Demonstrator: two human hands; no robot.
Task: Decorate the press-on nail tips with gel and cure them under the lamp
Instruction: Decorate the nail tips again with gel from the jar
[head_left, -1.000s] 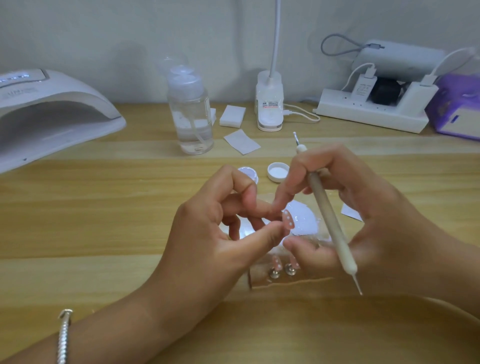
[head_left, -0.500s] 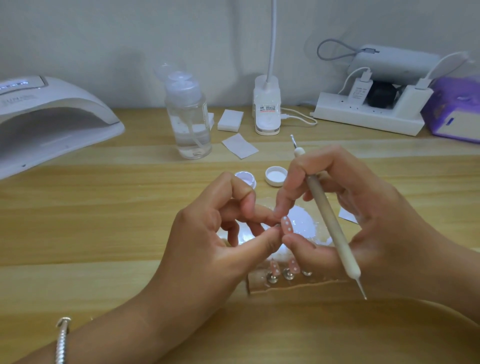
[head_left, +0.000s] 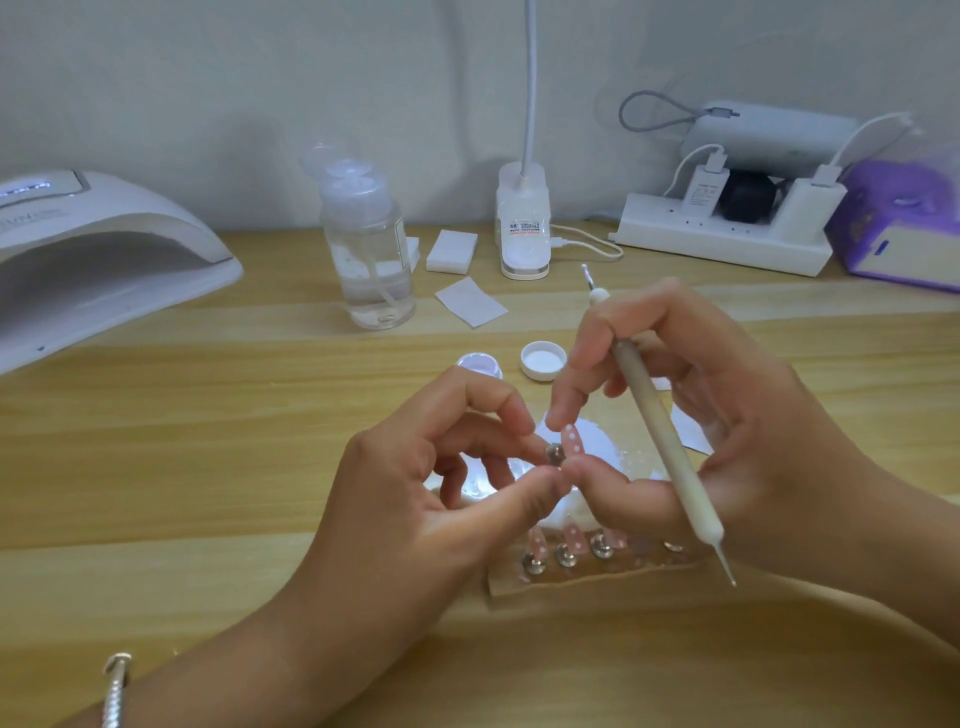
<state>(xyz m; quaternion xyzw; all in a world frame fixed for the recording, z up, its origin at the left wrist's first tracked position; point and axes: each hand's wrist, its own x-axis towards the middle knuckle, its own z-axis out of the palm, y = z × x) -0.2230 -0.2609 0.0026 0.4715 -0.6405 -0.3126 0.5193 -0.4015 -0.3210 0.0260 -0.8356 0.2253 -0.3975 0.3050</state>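
A pink nail tip with white dots (head_left: 572, 439) sits on a small metal stud (head_left: 555, 453) between both hands. My left hand (head_left: 441, 499) pinches the stud with thumb and fingertips. My right hand (head_left: 691, 431) holds the nail tip between forefinger and thumb, with a white dotting tool (head_left: 655, 422) tucked through its fingers. Below, a clear holder strip (head_left: 587, 571) carries more dotted pink tips on studs (head_left: 565, 555). An open gel pot (head_left: 480, 364) and its white lid (head_left: 543, 359) lie behind the hands. The white curing lamp (head_left: 98, 260) stands at the far left.
A clear pump bottle (head_left: 366, 244) stands at the back, with white wipe pads (head_left: 452, 250) and a loose wipe (head_left: 470, 301) beside it. A desk lamp base (head_left: 524, 228), a power strip with chargers (head_left: 727, 234) and a purple box (head_left: 904, 228) line the wall.
The nail tip has tilted upright and its metal stud now shows between my fingertips. Both hands stayed close together above the holder strip.
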